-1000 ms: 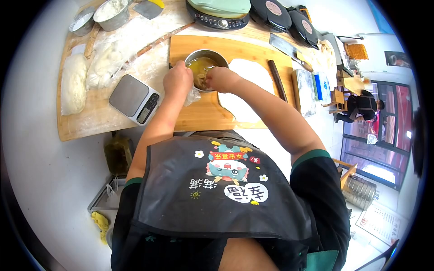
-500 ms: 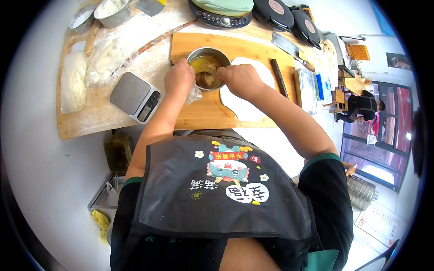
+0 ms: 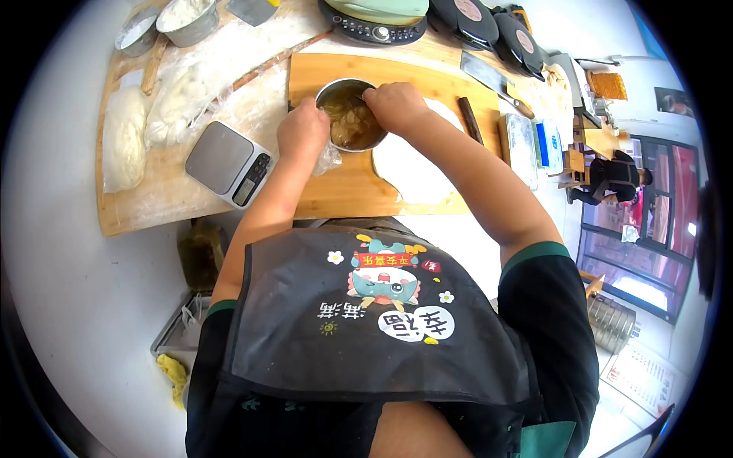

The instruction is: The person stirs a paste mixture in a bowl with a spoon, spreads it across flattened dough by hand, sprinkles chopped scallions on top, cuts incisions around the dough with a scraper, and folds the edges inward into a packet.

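A round metal bowl [image 3: 352, 147] with oily yellow-brown contents [image 3: 351, 122] stands on the wooden board [image 3: 328, 200]. My left hand [image 3: 304, 130] is closed on the bowl's left rim, with some clear plastic hanging beside it. At the upper right of the bowl is my right hand [image 3: 396, 108], its fingers pinched over the rim; what they hold is too small to make out. White rolled-out dough [image 3: 416, 168] lies flat to the right of the bowl, partly under my right forearm. A dark rolling pin [image 3: 469, 120] rests at the dough's right.
Left of the board are a digital scale [image 3: 221, 162], bagged dough [image 3: 126, 141] and flour bowls [image 3: 185, 23]. A round appliance [image 3: 374, 27] stands behind. A broad blade [image 3: 486, 75] and plastic boxes [image 3: 519, 149] lie right. Another person [image 3: 611, 177] is far right.
My right hand has moved from inside the bowl to its upper right rim. The bowl's contents have shifted about. My left hand stays at the left rim.
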### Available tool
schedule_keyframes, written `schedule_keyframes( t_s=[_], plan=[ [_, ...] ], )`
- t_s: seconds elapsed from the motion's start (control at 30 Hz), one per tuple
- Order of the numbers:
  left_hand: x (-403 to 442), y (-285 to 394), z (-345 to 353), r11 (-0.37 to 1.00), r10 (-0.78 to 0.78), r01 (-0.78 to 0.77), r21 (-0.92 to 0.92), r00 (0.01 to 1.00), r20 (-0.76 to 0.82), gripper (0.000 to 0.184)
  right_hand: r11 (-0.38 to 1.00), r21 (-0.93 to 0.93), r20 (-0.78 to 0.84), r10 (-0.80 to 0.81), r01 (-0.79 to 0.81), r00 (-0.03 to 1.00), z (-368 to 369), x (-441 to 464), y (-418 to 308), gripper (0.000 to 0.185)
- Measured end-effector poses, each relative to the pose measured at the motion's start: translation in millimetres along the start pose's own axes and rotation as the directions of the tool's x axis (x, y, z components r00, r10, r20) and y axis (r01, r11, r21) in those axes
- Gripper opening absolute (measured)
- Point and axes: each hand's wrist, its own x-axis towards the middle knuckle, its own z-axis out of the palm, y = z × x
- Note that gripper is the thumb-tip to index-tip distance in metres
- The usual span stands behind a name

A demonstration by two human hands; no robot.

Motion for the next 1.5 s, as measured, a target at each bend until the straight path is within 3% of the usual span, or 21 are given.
schedule_keyframes(
  t_s=[0.07,0.17,0.27,0.4,0.63,0.77,0.87,0.97,1.07,1.17,1.4,1.5],
  plan=[
    [1,-1,2,1.000,-0.003,0.003,-0.008,1.000,-0.009,0.017,0.999,0.011,-0.027,-0.043,0.043,0.999,-8,-11,6,0.013],
    [-2,-1,1,1.000,0.010,-0.010,-0.016,1.000,-0.018,0.017,0.995,0.092,0.010,-0.029,0.028,1.000,-24,-33,-6,0.015],
    [0,0,0,1.000,0.023,-0.023,-0.010,0.999,-0.022,0.017,0.989,0.145,0.185,-0.036,0.009,0.982,-17,-34,-20,0.020],
    [-1,-1,2,1.000,0.028,-0.028,-0.004,0.999,-0.033,0.016,0.994,0.106,0.177,-0.034,0.015,0.984,6,-16,-22,0.023],
    [-2,1,-2,1.000,0.024,-0.024,-0.017,0.999,-0.029,0.016,0.987,0.115,0.126,0.099,-0.113,0.987,-5,3,2,0.025],
    [0,1,-2,1.000,0.012,-0.012,-0.006,1.000,-0.023,0.017,0.998,-0.050,0.147,0.048,-0.041,0.988,-13,3,-1,0.018],
    [2,-3,4,1.000,0.010,-0.010,0.002,0.999,-0.033,0.017,0.968,-0.208,0.046,-0.130,0.137,0.990,-18,-8,-3,0.014],
    [1,-2,7,1.000,0.011,-0.012,-0.003,0.999,-0.032,0.017,0.960,-0.221,-0.057,-0.187,0.170,0.981,-12,-8,2,0.011],
    [-1,2,-1,1.000,-0.015,0.014,-0.027,1.000,-0.014,0.016,0.958,-0.255,0.035,-0.129,0.133,0.991,-13,-11,-7,0.011],
    [-1,3,-1,0.999,-0.025,0.024,-0.021,1.000,-0.018,0.016,0.933,-0.290,0.171,-0.170,0.214,0.971,-5,-15,-10,0.013],
    [-1,0,7,0.999,-0.008,0.006,-0.044,0.999,-0.045,0.016,0.980,-0.127,0.273,-0.116,0.156,0.955,-29,-26,-18,0.015],
    [-1,1,7,0.999,-0.006,0.004,-0.040,0.999,-0.052,0.016,0.980,-0.134,0.398,-0.083,0.147,0.914,-32,-24,-20,0.022]
  ],
)
